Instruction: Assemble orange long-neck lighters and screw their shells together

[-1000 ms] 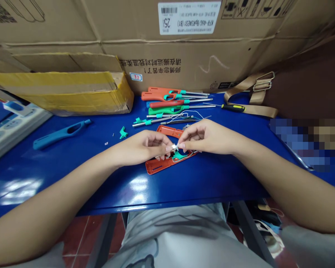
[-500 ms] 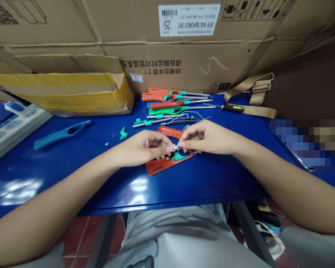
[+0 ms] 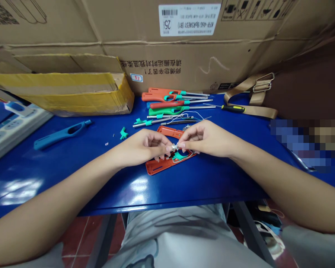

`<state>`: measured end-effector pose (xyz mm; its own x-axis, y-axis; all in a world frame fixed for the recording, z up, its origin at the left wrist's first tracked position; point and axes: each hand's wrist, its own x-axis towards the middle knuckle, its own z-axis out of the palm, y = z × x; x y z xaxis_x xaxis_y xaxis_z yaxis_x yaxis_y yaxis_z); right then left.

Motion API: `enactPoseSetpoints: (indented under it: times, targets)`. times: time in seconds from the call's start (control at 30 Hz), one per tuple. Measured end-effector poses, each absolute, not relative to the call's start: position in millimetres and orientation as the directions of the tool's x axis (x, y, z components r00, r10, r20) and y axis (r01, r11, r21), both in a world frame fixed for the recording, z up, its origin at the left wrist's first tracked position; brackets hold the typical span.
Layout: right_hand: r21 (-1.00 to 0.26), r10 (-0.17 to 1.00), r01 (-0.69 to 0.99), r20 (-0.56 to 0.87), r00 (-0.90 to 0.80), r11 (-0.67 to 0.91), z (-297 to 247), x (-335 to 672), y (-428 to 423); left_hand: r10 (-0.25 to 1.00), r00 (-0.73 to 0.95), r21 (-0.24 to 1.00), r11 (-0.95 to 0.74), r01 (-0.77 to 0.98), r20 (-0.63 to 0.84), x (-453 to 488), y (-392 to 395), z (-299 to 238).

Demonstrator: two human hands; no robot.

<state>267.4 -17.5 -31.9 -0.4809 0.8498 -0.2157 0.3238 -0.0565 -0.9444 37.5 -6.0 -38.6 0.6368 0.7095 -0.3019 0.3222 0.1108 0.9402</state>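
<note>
Between my two hands is a small pale, whitish part (image 3: 174, 147), too small to name. My left hand (image 3: 147, 148) pinches it between thumb and fingertips. From the other side, the closed thumb and fingers of my right hand (image 3: 206, 139) grip its right end. Below them an open orange-red lighter shell half (image 3: 158, 166) lies on the table, with a teal trigger (image 3: 179, 155) and a wire in it. A second orange-red shell half (image 3: 170, 131) lies just behind, partly hidden by my hands.
Several long-necked lighters (image 3: 167, 104) lie at the back beside a screwdriver (image 3: 233, 108) and a tan strap (image 3: 258, 95). To the left are a blue lighter shell (image 3: 63, 134), a loose teal trigger (image 3: 124, 133), a power strip (image 3: 13, 128) and a yellow-taped box (image 3: 80, 95).
Both hands stay almost in place, still gripping the small part. Only very slight finger movement shows.
</note>
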Motion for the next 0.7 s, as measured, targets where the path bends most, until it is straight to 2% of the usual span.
enactPoseSetpoints:
  times: [0.3, 0.4, 0.53, 0.7]
  targets:
    - [-0.936, 0.834, 0.338, -0.266, -0.484, -0.103, -36.8, 267.3, -18.4, 0.711, 0.627, 0.928, 0.098, 0.361, -0.319, 38.4, -8.1, -35.8]
    - [-0.896, 0.808, 0.443, -0.253, -0.532, 0.011, -35.2, 267.1, -21.4, 0.677, 0.650, 0.903, 0.049, 0.428, -0.345, 36.2, -8.8, -32.8]
    - [-0.788, 0.839, 0.562, -0.112, -0.533, 0.251, -33.2, 267.7, -25.7, 0.634, 0.685, 0.867, -0.047, 0.497, -0.358, 30.5, -9.2, -28.8]
    - [-0.757, 0.880, 0.582, -0.019, -0.475, 0.298, -37.4, 268.2, -24.9, 0.591, 0.709, 0.780, -0.204, 0.591, -0.383, 25.8, -8.8, -25.6]
